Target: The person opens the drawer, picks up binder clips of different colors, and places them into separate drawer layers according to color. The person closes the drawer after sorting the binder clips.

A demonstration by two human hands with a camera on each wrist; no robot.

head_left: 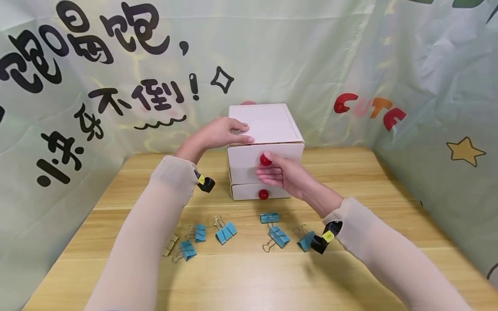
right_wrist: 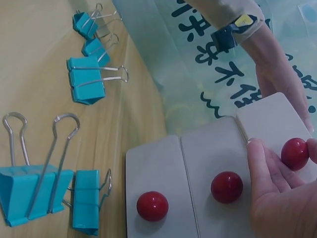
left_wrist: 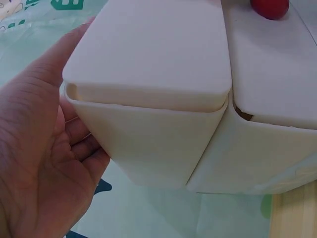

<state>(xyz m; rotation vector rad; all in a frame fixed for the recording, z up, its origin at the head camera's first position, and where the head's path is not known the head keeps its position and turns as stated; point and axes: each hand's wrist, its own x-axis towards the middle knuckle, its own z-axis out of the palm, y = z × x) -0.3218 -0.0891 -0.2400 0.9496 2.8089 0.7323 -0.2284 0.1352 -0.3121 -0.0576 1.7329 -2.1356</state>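
While the right hand's [head_left: 285,176] fingers pinch the top red knob [head_left: 266,160] of the white drawer box [head_left: 268,121], the left hand's [head_left: 219,132] fingers rest on its top, thumb apart. Knobs: three. Drawers [head_left: 242,157]: three, topmost slightly out, contents hidden. Worktop [head_left: 249,280], before box: six blue binder clips [head_left: 225,233], one gold clip [head_left: 170,245].

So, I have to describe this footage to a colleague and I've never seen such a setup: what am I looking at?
There's no robot here, just a person working bare-handed. The wide picture comes from a camera worn on the head, looking forward and down. The two close ones come from small black cameras, one on each wrist. On the wooden table stands a white drawer box, with blue binder clips in front. The left hand rests on the box's top; the right hand pinches the top red knob.
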